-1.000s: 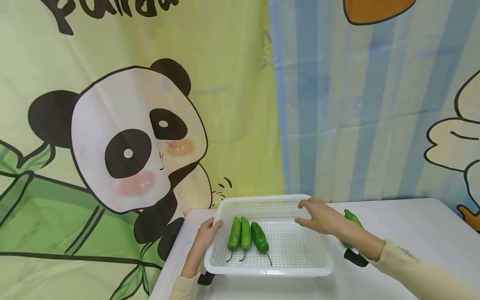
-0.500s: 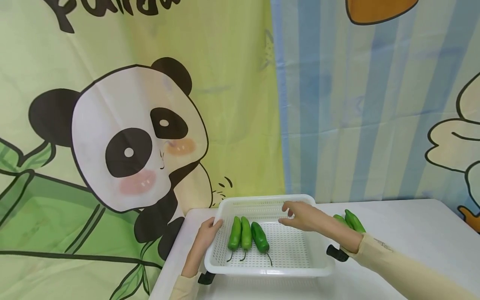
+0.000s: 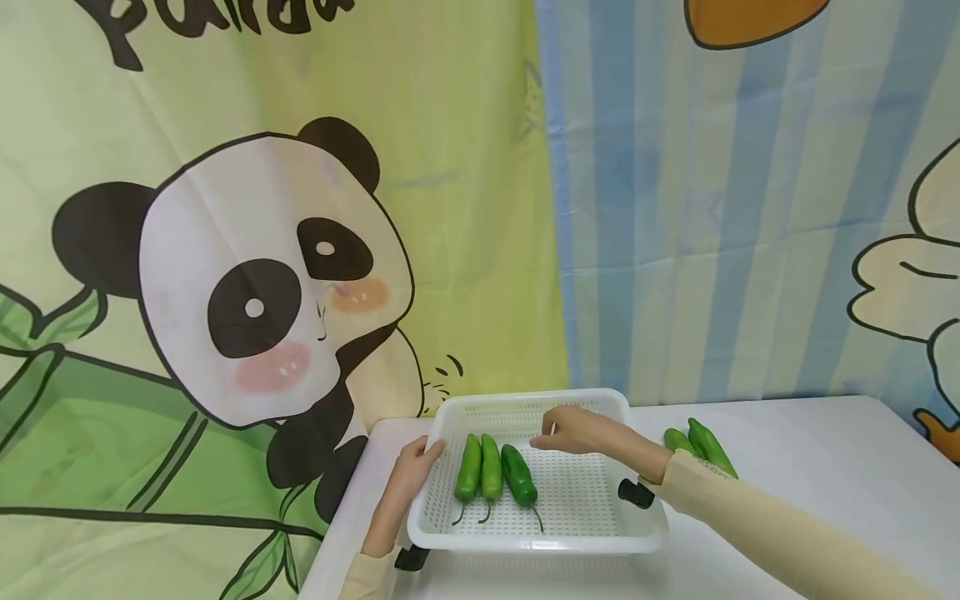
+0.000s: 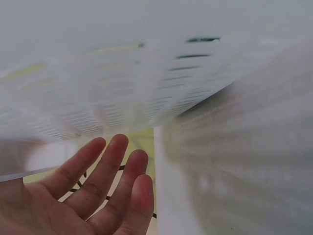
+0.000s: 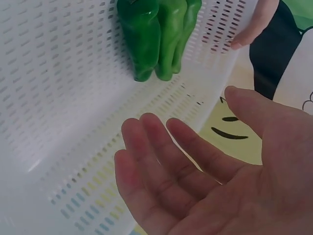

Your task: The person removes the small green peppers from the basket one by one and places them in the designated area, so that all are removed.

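Observation:
A white perforated plastic basket [image 3: 585,543] stands on the table. Inside it, toward the left, lie three green peppers [image 3: 491,468]; the rightmost is darker. My left hand [image 3: 408,471] holds the basket's left rim, thumb over the edge. In the left wrist view its fingers [image 4: 115,152] lie along the outer wall. Over the middle of the basket hovers my right hand [image 3: 581,431], fingers loosely bent and holding nothing. The right wrist view shows that hand [image 5: 195,181] with a bare palm, apart from the peppers [image 5: 161,34].
Two more green peppers [image 3: 708,446] lie on the white table [image 3: 810,500] right of the basket, partly behind the right forearm. A panda-print cloth [image 3: 480,208] and a blue striped cloth [image 3: 660,208] hang behind the table.
My right hand has moved left from the basket's right rim to over its middle. The peppers on the table have come more into view. The left hand and basket stay put.

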Tool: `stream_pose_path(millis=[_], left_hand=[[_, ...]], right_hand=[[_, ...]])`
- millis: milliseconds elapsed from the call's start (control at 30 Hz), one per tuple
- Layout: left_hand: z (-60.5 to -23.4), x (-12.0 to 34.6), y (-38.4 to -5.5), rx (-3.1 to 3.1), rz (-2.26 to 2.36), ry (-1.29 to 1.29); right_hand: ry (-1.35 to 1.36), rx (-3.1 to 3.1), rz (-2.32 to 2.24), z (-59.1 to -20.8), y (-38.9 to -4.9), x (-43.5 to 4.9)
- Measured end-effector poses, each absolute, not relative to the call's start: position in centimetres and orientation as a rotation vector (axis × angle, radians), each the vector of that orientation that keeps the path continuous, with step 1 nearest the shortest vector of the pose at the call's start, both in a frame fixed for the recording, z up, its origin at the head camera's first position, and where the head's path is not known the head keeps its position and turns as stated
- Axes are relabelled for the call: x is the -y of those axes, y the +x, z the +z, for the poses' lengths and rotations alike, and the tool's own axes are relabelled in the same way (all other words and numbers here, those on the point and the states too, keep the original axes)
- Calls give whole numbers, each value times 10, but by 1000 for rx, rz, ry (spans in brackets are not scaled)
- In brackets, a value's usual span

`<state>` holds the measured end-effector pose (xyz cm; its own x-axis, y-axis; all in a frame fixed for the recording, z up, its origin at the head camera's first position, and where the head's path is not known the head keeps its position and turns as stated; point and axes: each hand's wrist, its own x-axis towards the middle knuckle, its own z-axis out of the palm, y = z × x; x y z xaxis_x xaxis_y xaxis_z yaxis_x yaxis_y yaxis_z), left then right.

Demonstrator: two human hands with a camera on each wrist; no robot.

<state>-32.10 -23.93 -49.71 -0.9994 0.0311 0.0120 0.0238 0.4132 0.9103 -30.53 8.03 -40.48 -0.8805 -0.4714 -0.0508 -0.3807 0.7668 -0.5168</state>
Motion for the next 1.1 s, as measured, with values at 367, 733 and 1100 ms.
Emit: stream_pose_path(millis=[367,733,1100], left_hand=[[-499,240,-321,-2603,1712,52],[-498,240,-323,-2591,1732,43],[-500,242,-323,-2590,1729,44]], right_hand=[[-506,-2691,-679,-437,-333,-57],[-371,-2593,-686,-452,-350,-32],[-194,-2660,-649,-458,-343,-8]])
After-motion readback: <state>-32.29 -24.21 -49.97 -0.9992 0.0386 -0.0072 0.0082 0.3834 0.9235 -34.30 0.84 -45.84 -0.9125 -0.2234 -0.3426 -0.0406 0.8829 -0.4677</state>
